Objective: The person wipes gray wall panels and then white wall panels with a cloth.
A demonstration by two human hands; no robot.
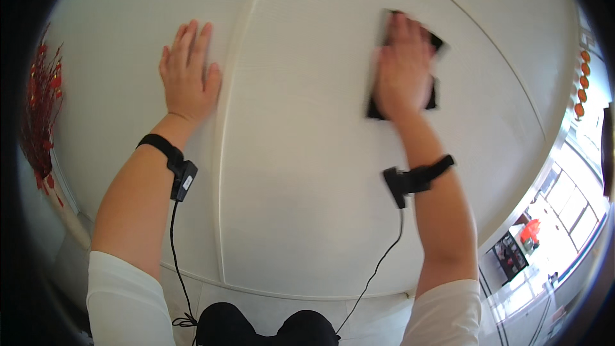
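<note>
A white panelled surface (pixel 307 173), looking like a door or cabinet front with a raised vertical strip, fills most of the view. My left hand (pixel 188 80) lies flat on it, left of the strip, fingers stretched and holding nothing. On the right, a black cloth (pixel 377 107) is pressed to the panel under my right hand (pixel 405 67). The fingers of that hand point up over the cloth and are slightly blurred. The cloth's edges show around the palm and fingertips; its middle is hidden.
Black straps with small devices (pixel 184 181) sit on both wrists, and cables (pixel 174 243) hang from them. At the far left stand red decorative branches (pixel 43 102). A bright room with a window (pixel 573 202) and a dark shelf (pixel 509 256) opens at the right.
</note>
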